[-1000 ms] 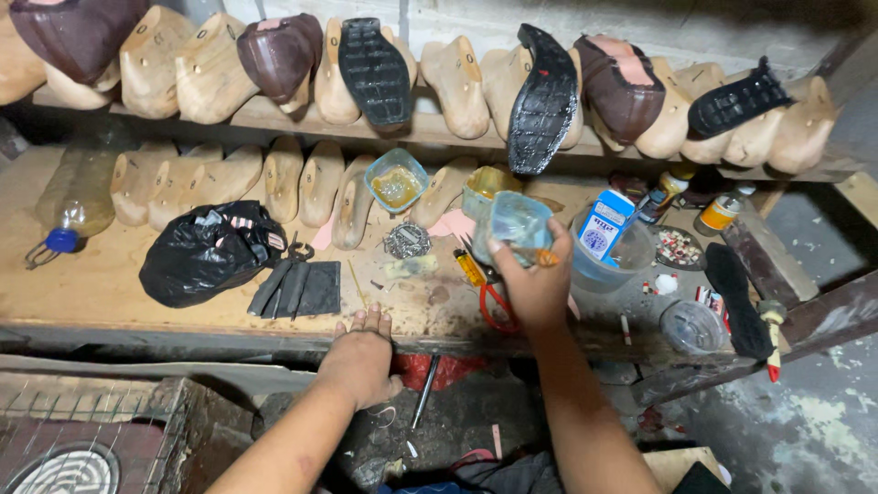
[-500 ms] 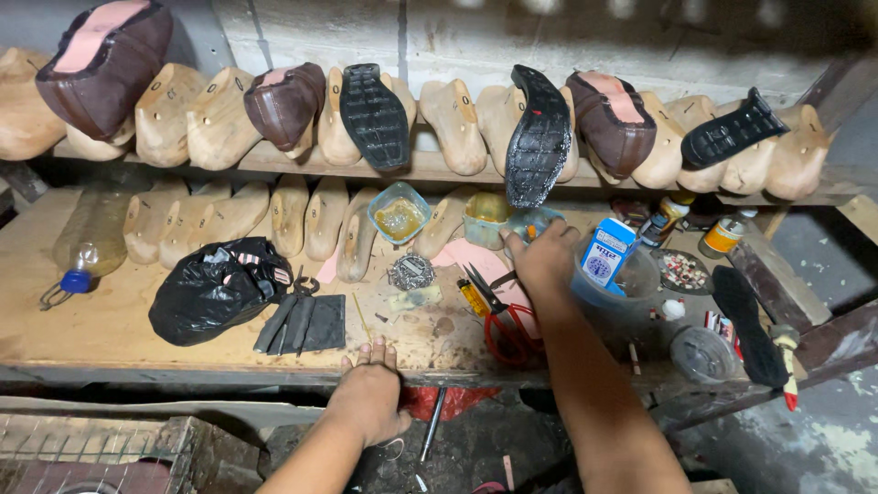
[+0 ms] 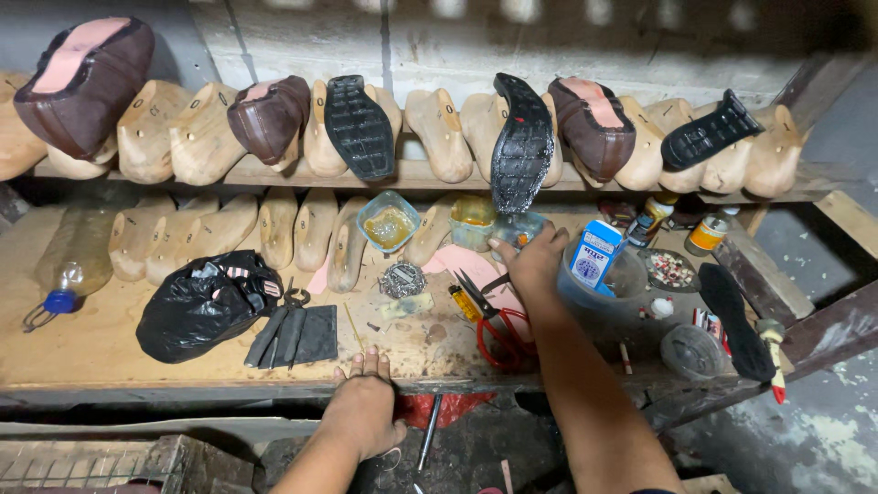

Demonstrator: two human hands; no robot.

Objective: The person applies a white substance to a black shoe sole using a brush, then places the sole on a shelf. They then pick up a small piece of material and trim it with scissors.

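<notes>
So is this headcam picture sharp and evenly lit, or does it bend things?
Head view: mostly sharp around the right hand and left hand; wide-lens bending curves the upper shelf; glare on the glossy black sole; corners fall dark.

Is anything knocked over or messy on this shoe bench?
Yes. A plastic bottle with a blue cap lies on its side at the bench's left end. A black sole hangs over the right edge. Tiny scraps are scattered near the red-handled scissors, just below the right hand.
</notes>
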